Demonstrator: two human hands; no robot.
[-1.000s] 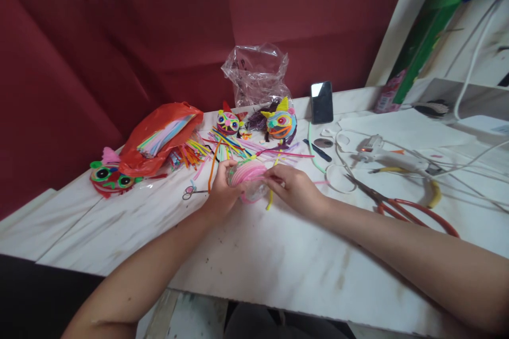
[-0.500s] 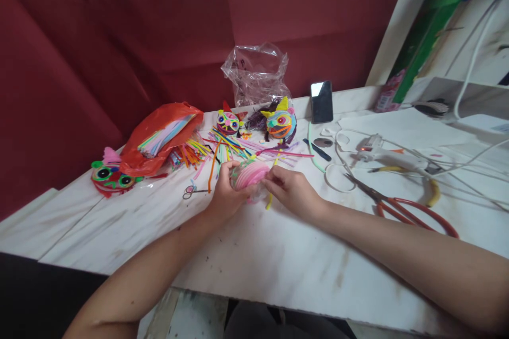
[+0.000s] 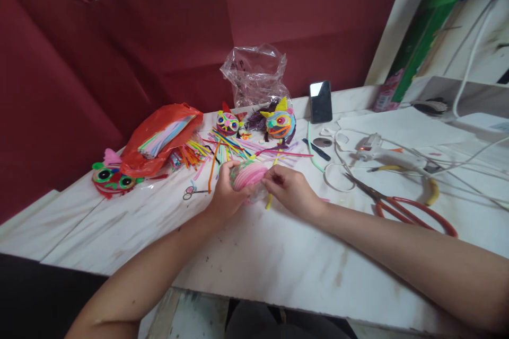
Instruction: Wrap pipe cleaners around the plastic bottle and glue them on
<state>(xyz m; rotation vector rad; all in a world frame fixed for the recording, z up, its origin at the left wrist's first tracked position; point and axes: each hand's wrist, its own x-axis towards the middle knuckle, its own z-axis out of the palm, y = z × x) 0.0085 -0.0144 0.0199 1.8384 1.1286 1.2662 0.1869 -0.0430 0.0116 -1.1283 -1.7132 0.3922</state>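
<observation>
A round ball-like craft piece (image 3: 250, 176), wound with rows of pink pipe cleaner and green at its upper left, is gripped in my left hand (image 3: 228, 190), fingers curled round its left side. Against its right edge, my right hand (image 3: 288, 188) has thumb and forefinger pinched together; what lies between them is hidden. A small pink tip (image 3: 325, 199) shows beside my right wrist. Just beyond the ball lie loose pipe cleaners (image 3: 238, 145) in many colours. A yellow pipe cleaner (image 3: 269, 202) pokes out below my right fingers.
Finished animal-face balls stand behind: a red one (image 3: 113, 179), a pink one (image 3: 228, 123), a blue one (image 3: 281, 123). Left are a red bag (image 3: 159, 116) and small scissors (image 3: 191, 192). Right are large red-handled scissors (image 3: 413, 214), a glue gun (image 3: 392, 156), cables and a phone (image 3: 320, 102).
Both hands keep nearly the same hold on the pink ball. A small pink tip now shows by my right wrist. The view has shifted slightly.
</observation>
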